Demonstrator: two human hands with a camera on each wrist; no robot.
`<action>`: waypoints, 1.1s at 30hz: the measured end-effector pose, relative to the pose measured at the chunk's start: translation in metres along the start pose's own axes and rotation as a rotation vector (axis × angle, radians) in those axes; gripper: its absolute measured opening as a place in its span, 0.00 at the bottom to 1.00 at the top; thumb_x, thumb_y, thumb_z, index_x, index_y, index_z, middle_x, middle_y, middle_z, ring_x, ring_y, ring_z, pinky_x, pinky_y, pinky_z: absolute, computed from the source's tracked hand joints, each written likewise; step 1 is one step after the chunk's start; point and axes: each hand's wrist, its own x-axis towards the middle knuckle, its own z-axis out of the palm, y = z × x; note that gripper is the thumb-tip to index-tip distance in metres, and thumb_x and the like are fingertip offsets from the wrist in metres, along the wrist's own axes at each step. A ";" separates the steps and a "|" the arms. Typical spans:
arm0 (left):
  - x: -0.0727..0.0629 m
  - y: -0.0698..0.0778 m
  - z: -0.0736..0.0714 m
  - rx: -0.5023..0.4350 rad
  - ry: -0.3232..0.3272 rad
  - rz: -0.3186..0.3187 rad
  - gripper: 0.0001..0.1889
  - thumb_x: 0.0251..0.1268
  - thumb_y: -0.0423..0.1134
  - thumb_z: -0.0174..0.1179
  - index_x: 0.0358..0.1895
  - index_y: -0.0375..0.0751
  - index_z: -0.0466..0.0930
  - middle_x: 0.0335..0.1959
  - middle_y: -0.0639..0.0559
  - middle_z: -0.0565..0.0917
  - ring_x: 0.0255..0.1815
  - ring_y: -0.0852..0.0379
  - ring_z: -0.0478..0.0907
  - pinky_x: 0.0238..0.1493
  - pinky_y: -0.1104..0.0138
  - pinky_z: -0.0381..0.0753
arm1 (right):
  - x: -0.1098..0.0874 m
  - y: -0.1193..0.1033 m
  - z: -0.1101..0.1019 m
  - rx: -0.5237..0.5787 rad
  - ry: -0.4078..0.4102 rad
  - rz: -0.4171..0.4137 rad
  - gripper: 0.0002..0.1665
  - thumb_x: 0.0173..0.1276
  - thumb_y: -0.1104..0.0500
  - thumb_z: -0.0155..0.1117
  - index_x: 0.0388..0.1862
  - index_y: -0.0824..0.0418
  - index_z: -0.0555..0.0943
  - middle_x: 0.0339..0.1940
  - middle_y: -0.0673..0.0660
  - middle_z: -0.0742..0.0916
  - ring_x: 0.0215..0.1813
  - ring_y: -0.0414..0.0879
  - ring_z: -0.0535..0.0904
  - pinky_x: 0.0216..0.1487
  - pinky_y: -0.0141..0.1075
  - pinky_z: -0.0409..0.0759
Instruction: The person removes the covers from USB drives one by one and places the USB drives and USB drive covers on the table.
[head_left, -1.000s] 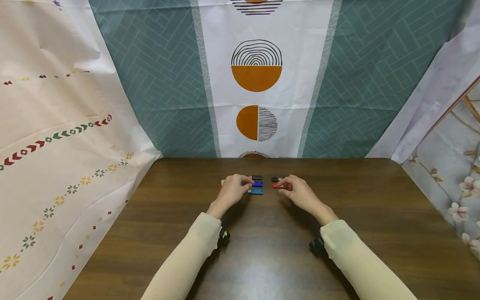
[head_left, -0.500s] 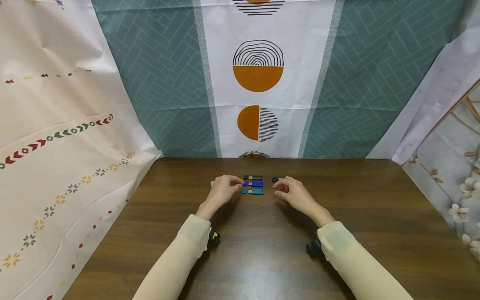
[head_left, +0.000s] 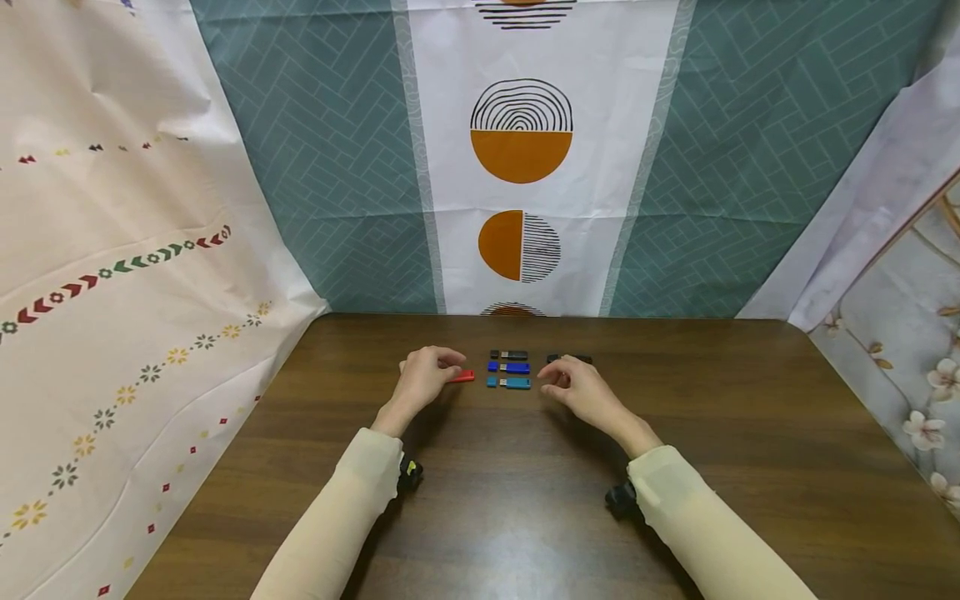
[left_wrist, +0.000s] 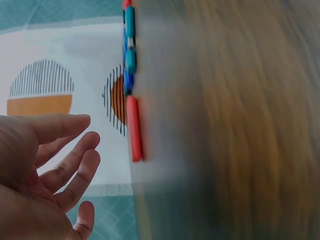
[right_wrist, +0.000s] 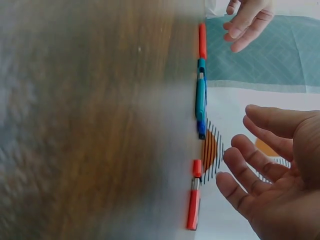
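Note:
My left hand [head_left: 423, 375] hovers at the left of the USB sticks, fingers loosely bent and holding nothing. A capped-looking red USB stick [head_left: 464, 377] lies right by its fingertips. Beside it are three uncapped sticks in a column, each with its cap at its left: black [head_left: 515, 355], blue [head_left: 516, 368] and teal [head_left: 517, 384]. To their right hovers my right hand [head_left: 581, 387], relaxed, its fingers around nothing. Under it lies another red USB stick [right_wrist: 193, 207] with its red cap [right_wrist: 197, 168] off, hidden in the head view. A further black stick [head_left: 579, 359] shows behind that hand.
The sticks lie on the far part of a brown wooden table [head_left: 517, 483]. A patterned cloth [head_left: 345, 208] hangs behind the table's back edge, with a cream cloth [head_left: 150, 333] along the left. Both wrists wear small black cameras.
My left hand has drawn left off the blue and teal sticks and their caps, and the left red stick now shows. The right hand has shifted slightly left, covering the right red stick.

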 end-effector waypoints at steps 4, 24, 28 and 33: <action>-0.001 -0.007 -0.004 0.016 0.014 -0.014 0.10 0.70 0.35 0.69 0.52 0.43 0.91 0.47 0.49 0.91 0.49 0.47 0.85 0.59 0.43 0.62 | 0.000 -0.002 0.002 0.019 -0.005 0.002 0.11 0.73 0.64 0.70 0.52 0.64 0.86 0.38 0.53 0.82 0.38 0.46 0.75 0.41 0.41 0.77; 0.002 -0.023 -0.007 0.010 -0.011 -0.069 0.12 0.65 0.34 0.73 0.51 0.43 0.91 0.45 0.49 0.91 0.51 0.46 0.84 0.56 0.47 0.61 | -0.001 -0.010 0.009 0.045 -0.037 -0.006 0.11 0.73 0.65 0.70 0.52 0.66 0.86 0.38 0.53 0.82 0.38 0.46 0.74 0.38 0.36 0.75; 0.004 -0.024 -0.007 0.013 -0.032 -0.068 0.13 0.64 0.34 0.74 0.51 0.43 0.91 0.46 0.49 0.91 0.52 0.46 0.84 0.55 0.47 0.62 | -0.001 -0.010 0.012 0.035 -0.039 -0.020 0.11 0.73 0.65 0.70 0.51 0.66 0.86 0.37 0.53 0.82 0.37 0.45 0.74 0.38 0.36 0.75; 0.007 -0.025 -0.006 0.043 -0.058 -0.070 0.13 0.63 0.35 0.75 0.51 0.44 0.91 0.45 0.49 0.91 0.51 0.47 0.84 0.54 0.46 0.64 | -0.001 -0.010 0.014 0.033 -0.034 -0.037 0.10 0.72 0.65 0.71 0.50 0.66 0.86 0.37 0.53 0.82 0.37 0.45 0.75 0.38 0.36 0.75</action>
